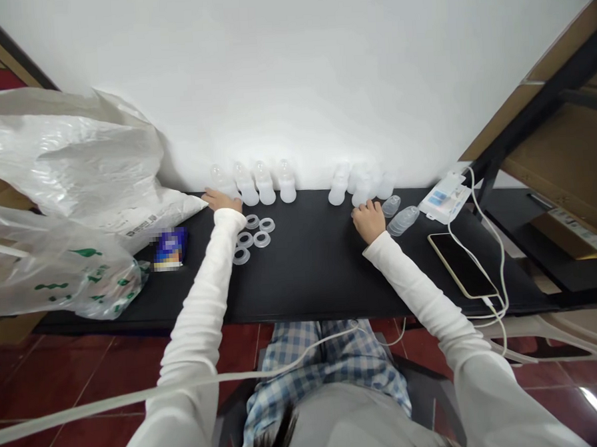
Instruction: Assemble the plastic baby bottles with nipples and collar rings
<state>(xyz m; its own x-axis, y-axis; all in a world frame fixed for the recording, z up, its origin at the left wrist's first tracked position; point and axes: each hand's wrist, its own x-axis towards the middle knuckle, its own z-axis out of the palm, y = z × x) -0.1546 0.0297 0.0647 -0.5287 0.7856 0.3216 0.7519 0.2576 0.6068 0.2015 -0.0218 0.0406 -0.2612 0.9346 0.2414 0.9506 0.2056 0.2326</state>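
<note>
Here, seated at a black table (311, 276), the left hand (220, 200) lies loosely open beside four upright translucent bottles (253, 182), the right hand (368, 220) curls empty near capped ones (359, 183); gripping low should avoid toppling neighbours.

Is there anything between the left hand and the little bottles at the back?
Nothing visible. The left hand rests on the black table right beside the row of clear bottles, at its left end. The rings lie nearer the person, out of the way.
</note>
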